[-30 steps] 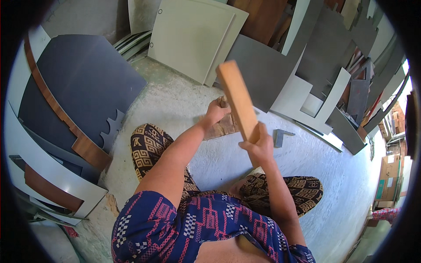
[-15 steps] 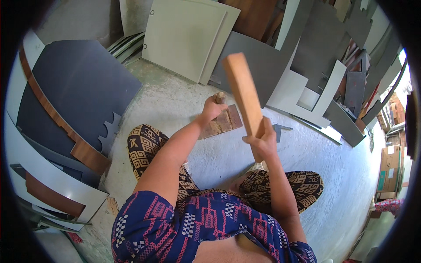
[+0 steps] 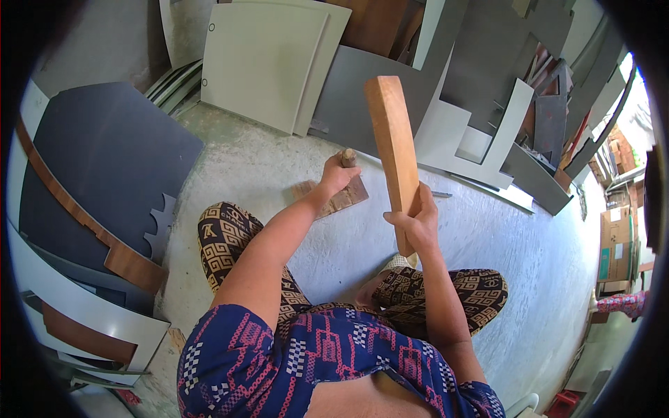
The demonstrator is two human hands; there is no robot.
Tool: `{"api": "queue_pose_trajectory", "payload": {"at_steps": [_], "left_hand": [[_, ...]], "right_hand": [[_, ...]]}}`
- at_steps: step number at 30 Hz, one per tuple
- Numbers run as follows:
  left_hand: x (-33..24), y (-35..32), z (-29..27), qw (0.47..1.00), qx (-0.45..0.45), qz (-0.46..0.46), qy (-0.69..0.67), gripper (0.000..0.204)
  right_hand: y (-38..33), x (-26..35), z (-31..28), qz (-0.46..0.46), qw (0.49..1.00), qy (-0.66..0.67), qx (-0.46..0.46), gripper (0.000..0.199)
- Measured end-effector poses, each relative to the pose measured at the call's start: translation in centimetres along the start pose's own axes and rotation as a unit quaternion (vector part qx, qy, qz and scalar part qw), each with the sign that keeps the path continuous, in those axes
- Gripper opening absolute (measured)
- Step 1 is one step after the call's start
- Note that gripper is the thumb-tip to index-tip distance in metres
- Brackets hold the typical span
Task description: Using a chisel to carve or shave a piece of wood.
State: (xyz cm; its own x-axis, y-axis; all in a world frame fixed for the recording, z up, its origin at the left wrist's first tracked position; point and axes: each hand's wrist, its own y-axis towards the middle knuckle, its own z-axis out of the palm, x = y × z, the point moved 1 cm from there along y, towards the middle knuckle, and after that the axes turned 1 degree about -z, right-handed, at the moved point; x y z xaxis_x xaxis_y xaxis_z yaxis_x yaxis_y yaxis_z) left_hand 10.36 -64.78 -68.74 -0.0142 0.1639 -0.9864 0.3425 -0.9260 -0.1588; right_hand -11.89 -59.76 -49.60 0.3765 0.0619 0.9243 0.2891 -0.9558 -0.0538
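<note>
My left grip (image 3: 339, 175) is closed around a short, round, brown wooden handle (image 3: 348, 159), whose worn, blunt top pokes up above my fingers. Whatever continues below the handle is hidden by my hand, so I cannot tell whether it touches the wood underneath. Directly beneath that grip, a flat, rough brown wooden board (image 3: 352, 196) lies on the pale grey concrete floor (image 3: 334, 251), with lighter yellowish patches along its near side.

My right grip (image 3: 417, 221) is clenched around the lower part of a long, squared, orange-tan wooden block (image 3: 392, 136). I hold it raised, most of its length rising past my fingers and tilting slightly to the left at the top, its short lower end showing below my palm. The block is to the right of the handle, and the two are apart. Just beyond my right fingers, a thin, dark grey metal piece (image 3: 440, 194) lies on the floor, partly hidden behind the block.

I sit with my knees spread, in black-and-tan patterned trousers (image 3: 233, 233), the board in front of me. Farther off, a cream flat panel (image 3: 261, 66) leans beside a dark grey flat panel (image 3: 359, 90), and a white panel with a square cut-out (image 3: 502, 150) stands to their right. On my left is a large dark blue-grey panel (image 3: 111, 146) with a notched edge.
</note>
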Motion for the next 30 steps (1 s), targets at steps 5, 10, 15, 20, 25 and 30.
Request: {"api": "queue_pose_trajectory", "payload": {"at_steps": [5, 10, 15, 20, 25, 30], "left_hand": [[0.0, 0.3, -0.4, 1.000, 0.016, 0.001, 0.006, 0.029], [-1.1, -0.4, 0.0, 1.000, 0.010, 0.003, 0.019, 0.026], [-2.6, -1.3, 0.6, 0.996, 0.032, 0.041, -0.073, 0.023], [0.5, 0.5, -0.3, 0.998, 0.000, 0.059, -0.021, 0.024], [-1.2, -0.2, 0.5, 0.983, 0.070, 0.052, -0.165, 0.022], [-0.6, 0.2, -0.4, 1.000, 0.021, 0.000, 0.005, 0.020]], "right_hand": [[-0.7, 0.7, 0.1, -0.034, 0.999, -0.033, -0.007, 0.082], [-1.1, -0.4, 0.6, -0.052, 0.994, -0.099, 0.005, 0.083], [-0.8, -1.3, 1.2, 0.016, 0.975, -0.206, 0.084, 0.081], [-1.4, 0.8, 1.7, -0.107, 0.993, -0.045, 0.000, 0.080], [-0.2, -1.6, 1.3, 0.083, 0.962, -0.236, 0.109, 0.082], [-1.1, 0.3, 1.1, -0.055, 0.996, -0.067, 0.002, 0.077]]}}
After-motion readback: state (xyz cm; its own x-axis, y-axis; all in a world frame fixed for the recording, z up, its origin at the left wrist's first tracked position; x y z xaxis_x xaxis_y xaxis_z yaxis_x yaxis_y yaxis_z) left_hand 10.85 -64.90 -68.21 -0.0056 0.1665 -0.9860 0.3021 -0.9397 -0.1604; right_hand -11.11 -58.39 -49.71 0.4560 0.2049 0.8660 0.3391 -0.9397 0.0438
